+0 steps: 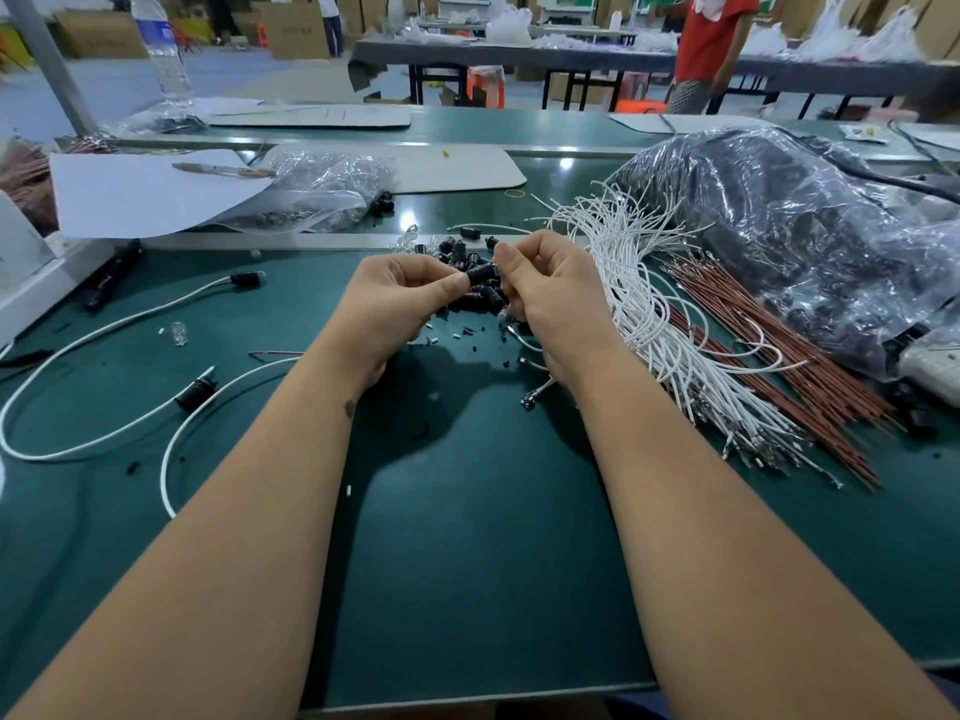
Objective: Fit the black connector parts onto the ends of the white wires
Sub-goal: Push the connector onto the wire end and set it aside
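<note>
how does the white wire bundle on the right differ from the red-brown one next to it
The white wire bundle is curved and fans out loosely toward the far end; the red-brown wire bundle lies almost straight. The white wires are tangled, with loops straying across the red-brown ones, which stay packed side by side. The white bundle sits closer to the right hand; the red-brown one lies beyond it, beside the plastic bag. Both rest on the green table.

A green surface carries a heap of black connector parts at its middle. A bundle of white wires lies to the right beside brown wires. At left lie 2 white wires with connectors fitted, and a clear plastic bag.
</note>
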